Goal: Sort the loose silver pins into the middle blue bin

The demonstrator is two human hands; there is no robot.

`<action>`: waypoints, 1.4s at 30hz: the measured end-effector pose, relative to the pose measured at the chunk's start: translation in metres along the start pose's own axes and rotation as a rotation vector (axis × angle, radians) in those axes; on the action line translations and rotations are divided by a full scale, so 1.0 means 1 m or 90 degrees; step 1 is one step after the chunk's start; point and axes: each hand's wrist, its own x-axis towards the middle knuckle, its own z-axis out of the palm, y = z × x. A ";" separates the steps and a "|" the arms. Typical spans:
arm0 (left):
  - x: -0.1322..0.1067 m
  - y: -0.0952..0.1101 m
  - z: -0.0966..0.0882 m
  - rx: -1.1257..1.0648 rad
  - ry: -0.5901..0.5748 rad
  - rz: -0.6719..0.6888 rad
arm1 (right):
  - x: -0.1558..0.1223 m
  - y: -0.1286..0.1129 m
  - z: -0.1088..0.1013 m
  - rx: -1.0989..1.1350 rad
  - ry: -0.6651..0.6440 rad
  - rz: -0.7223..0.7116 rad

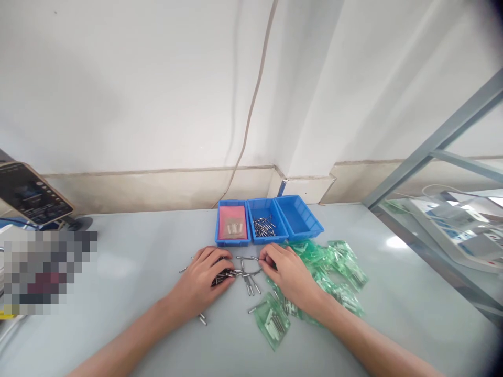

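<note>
My left hand [208, 272] curls over a heap of small metal pins [223, 276], fingers wrapped round them on the table. My right hand [288, 272] is closed in a pinch, its fingertips at the end of a thin metal pin [254, 257]. Between the hands lie several loose pins [249, 285], pointing different ways. Green clear bags [346, 262] with pins inside are piled beside and under my right forearm. One green bag [272, 320] lies nearer to me, with pins and a white slip showing through it.
Behind my hands stand three blue bins: the left bin [232, 242] holds a pink packet [231, 212], the middle bin [268, 239] loose pins, the right bin [301, 217] nothing visible. A phone [31, 193] on a stand is at left, a grey metal frame [428, 141] at right.
</note>
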 end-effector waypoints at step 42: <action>0.000 -0.001 0.000 -0.008 -0.009 -0.015 | -0.004 -0.005 -0.006 0.322 0.160 0.104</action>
